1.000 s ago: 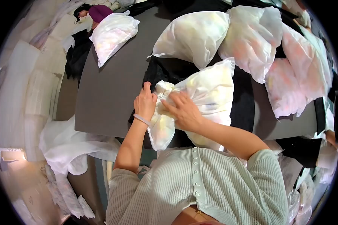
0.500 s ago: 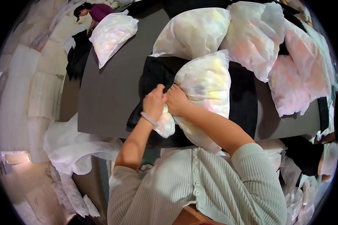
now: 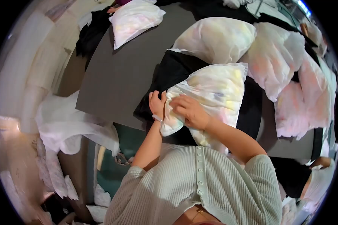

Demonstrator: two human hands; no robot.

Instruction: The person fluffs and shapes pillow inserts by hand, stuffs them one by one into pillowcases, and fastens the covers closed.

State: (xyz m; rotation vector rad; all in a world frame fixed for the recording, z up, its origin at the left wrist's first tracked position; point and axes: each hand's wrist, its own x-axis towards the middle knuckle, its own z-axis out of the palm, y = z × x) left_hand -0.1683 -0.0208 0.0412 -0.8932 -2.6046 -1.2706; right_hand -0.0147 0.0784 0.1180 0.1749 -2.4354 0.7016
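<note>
A white translucent bag with coloured contents (image 3: 218, 90) lies in front of me on black cloth (image 3: 176, 71). My left hand (image 3: 157, 104) is at the bag's left edge, fingers bent; what they hold, if anything, is hidden. My right hand (image 3: 190, 111) presses on top of the bag's left part with curled fingers, and the white fabric is bunched between the two hands. The bag's lower left corner pokes out below them.
Similar filled bags lie behind (image 3: 216, 39) and at the right (image 3: 276, 56). Another bag (image 3: 135, 20) rests on the grey table (image 3: 120, 78) near a person's hand (image 3: 112, 10). White sheeting (image 3: 67, 120) hangs at the left.
The view has shifted, so the table scene sits lower and further right. My hands, close together half a second ago, are slightly apart, with more of the bag's left part showing.
</note>
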